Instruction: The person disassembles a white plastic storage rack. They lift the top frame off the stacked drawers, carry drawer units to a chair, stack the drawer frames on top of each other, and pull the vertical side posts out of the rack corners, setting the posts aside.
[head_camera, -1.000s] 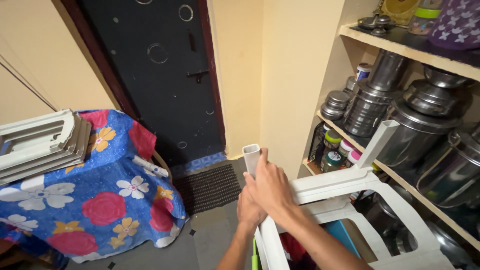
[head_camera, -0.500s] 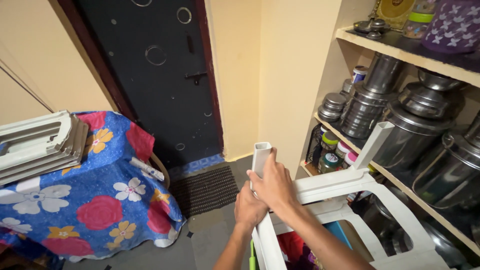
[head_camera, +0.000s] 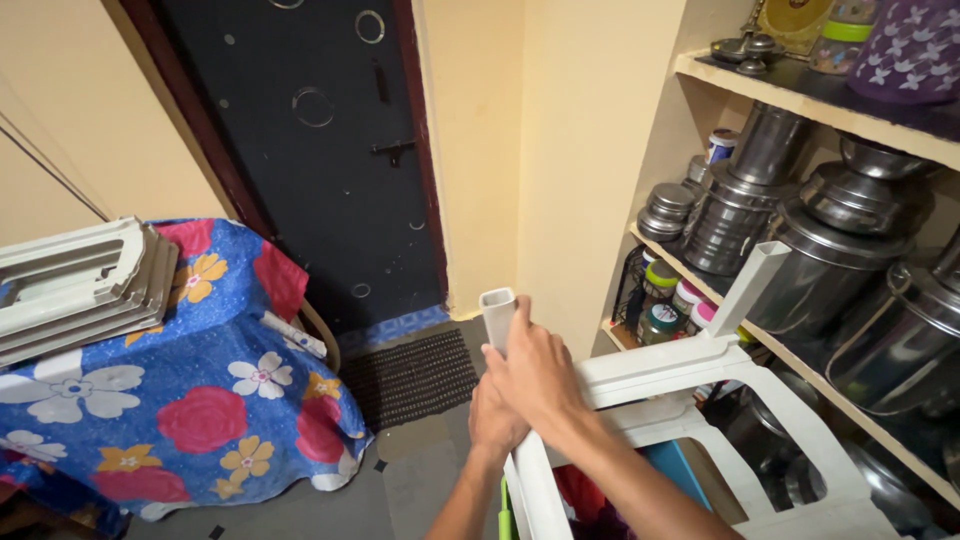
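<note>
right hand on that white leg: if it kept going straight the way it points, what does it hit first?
The right hand wraps the upturned white chair leg and points up and away toward the cream wall corner. Nothing shows between, so the wall corner probably comes first, though depth is unclear.

**Single head-worn view, angled down**

Looks down and forward from head height, close above the upturned white chair (head_camera: 700, 400). Dark door (head_camera: 310, 150) straight beyond the chair, shelves (head_camera: 800, 100) right of it, flowered cloth (head_camera: 180, 400) left.
</note>
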